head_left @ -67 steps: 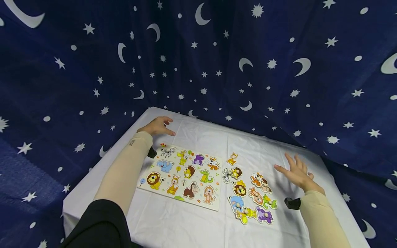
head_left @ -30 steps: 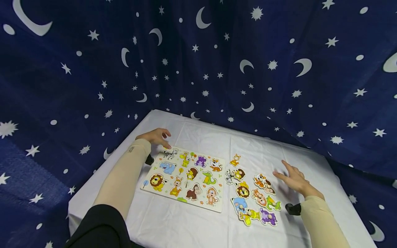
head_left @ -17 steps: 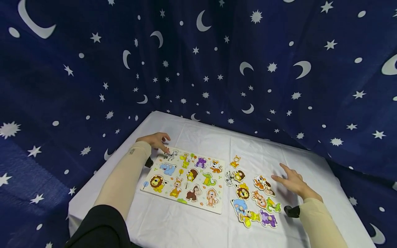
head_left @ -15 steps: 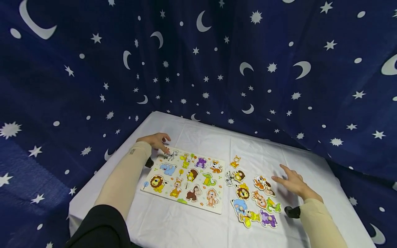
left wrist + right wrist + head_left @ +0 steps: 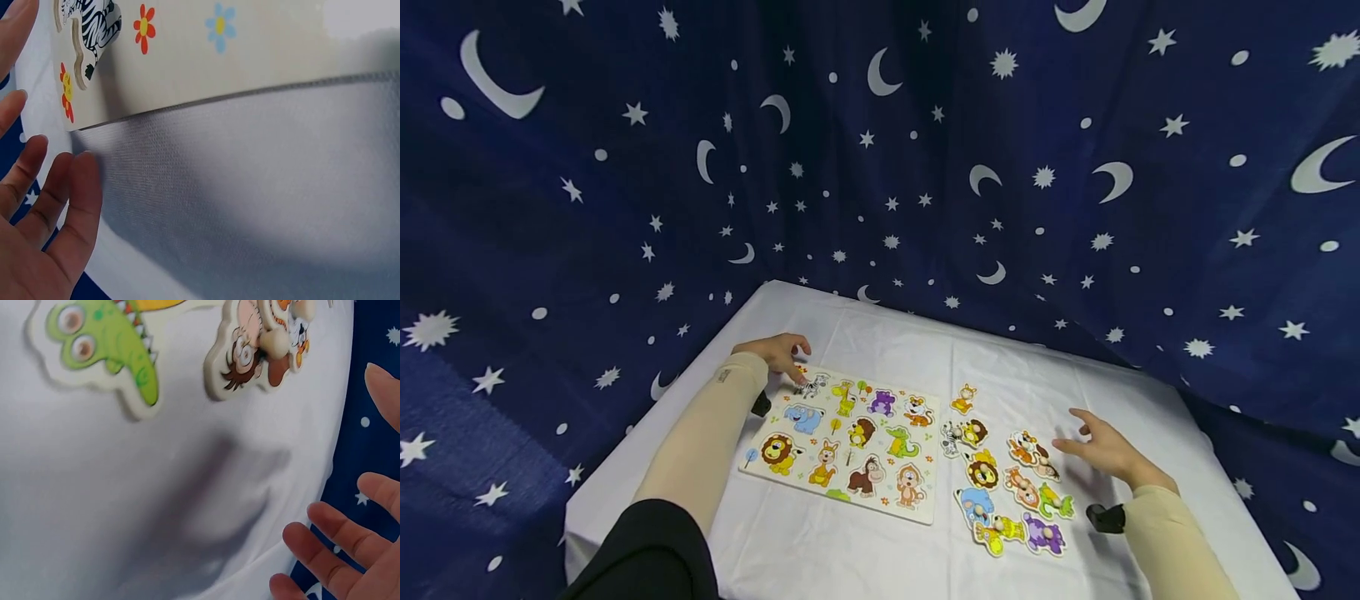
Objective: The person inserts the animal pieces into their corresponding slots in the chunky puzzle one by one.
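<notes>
I recorded, from my remote post, a dark blue curtain (image 5: 925,167) printed with pale moons and stars, hanging behind a white-covered tabletop (image 5: 820,554). On it lay a flat animal puzzle board (image 5: 880,454), left of centre. I found the left hand (image 5: 771,350) at the board's far left corner, its fingers parted and loosely bent; its thumb reached over the printed zebra (image 5: 812,386), contact undetermined. The right hand (image 5: 1112,454) hung above the cloth, fingers spread, just right of the loose animal pieces (image 5: 981,471). Those pieces lay close together right of the board, among them a blue elephant (image 5: 975,504) and a green crocodile (image 5: 1055,502); a kangaroo (image 5: 964,400) lay slightly apart at the far end. I noted a round knob (image 5: 275,344) on the brown-haired ape piece (image 5: 240,355).
</notes>
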{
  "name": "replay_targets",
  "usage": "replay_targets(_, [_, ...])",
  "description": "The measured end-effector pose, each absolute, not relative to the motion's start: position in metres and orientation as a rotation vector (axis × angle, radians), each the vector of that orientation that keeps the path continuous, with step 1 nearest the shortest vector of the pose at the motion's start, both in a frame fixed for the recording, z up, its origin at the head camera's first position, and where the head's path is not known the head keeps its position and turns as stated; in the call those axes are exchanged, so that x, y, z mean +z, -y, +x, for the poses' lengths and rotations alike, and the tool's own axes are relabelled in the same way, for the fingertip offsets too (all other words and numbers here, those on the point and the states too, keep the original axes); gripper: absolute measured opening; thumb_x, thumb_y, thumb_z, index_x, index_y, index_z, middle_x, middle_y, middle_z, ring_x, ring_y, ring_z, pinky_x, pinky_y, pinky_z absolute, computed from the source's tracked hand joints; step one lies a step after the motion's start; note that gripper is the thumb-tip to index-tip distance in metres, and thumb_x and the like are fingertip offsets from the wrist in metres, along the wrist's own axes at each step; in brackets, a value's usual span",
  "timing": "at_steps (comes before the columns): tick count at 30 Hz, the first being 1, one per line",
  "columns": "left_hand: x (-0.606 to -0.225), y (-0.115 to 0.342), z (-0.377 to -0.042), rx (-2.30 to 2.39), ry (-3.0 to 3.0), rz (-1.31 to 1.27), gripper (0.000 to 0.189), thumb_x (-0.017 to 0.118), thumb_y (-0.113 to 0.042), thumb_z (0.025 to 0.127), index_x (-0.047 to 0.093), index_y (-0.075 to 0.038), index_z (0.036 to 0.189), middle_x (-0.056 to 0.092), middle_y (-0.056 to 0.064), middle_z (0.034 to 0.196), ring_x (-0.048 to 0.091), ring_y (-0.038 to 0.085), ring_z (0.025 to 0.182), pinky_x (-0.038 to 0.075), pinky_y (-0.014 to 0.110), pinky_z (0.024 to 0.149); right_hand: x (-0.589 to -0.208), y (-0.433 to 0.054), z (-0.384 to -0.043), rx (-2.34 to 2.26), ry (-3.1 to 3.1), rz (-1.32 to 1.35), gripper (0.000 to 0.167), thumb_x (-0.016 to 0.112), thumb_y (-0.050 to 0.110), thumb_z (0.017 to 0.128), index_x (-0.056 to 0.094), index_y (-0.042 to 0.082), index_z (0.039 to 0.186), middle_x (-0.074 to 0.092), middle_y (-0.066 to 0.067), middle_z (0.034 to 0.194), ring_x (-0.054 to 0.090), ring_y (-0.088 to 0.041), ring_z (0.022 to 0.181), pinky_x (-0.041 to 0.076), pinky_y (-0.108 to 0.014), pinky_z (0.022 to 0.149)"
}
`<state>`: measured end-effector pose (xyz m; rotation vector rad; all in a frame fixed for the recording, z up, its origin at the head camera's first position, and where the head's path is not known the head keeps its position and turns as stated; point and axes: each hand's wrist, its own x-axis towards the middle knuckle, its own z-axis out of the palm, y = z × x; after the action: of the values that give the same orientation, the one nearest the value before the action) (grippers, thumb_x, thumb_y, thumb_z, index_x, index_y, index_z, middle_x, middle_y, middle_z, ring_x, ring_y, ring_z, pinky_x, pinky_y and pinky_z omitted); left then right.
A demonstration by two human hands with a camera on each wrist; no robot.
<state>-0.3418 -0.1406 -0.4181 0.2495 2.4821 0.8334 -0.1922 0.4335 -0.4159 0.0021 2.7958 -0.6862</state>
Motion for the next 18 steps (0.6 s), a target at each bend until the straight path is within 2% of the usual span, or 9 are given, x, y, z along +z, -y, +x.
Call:
replay_targets(6, [-0.423, 0.139, -0.343, 0.861, -2.469, 0.223, 0.067, 0.089, -0.018, 0.076, 0.053, -0.013, 0.132, 0.044, 0.017, 0.139, 0.046, 0.027, 0.109, 0.046, 0.031, 0.078, -0.409, -0.429, -0.191, -0.645, -2.829, -0.006, 0.086, 0.067, 0.046, 0.092, 0.03, -0.009, 0.149, 0.052, -0.037, 0.127, 0.058, -0.044, 0.108, 0.051, -0.052, 0.083])
replay_targets(10, [-0.426, 0.14, -0.343, 0.892, -2.457, 0.224, 0.067, 0.088, -0.018, 0.077, 0.052, -0.013, 0.133, 0.046, 0.015, 0.133, 0.047, 0.026, 0.105, 0.048, 0.032, 0.076, -0.406, -0.427, -0.19, -0.645, -2.838, -0.03, 0.084, 0.069, 0.044, 0.091, 0.035, -0.011, 0.145, 0.055, -0.034, 0.121, 0.059, -0.04, 0.103, 0.05, -0.051, 0.083])
replay_targets(18, [-0.431, 0.147, -0.336, 0.93, -2.435, 0.221, 0.068, 0.089, -0.019, 0.076, 0.052, -0.013, 0.132, 0.051, 0.013, 0.119, 0.048, 0.023, 0.092, 0.046, 0.032, 0.072, -0.409, -0.413, -0.188, -0.72, -2.807, -0.039, 0.075, 0.074, 0.035, 0.088, 0.042, -0.012, 0.137, 0.061, -0.015, 0.097, 0.058, -0.023, 0.083, 0.046, -0.034, 0.069])
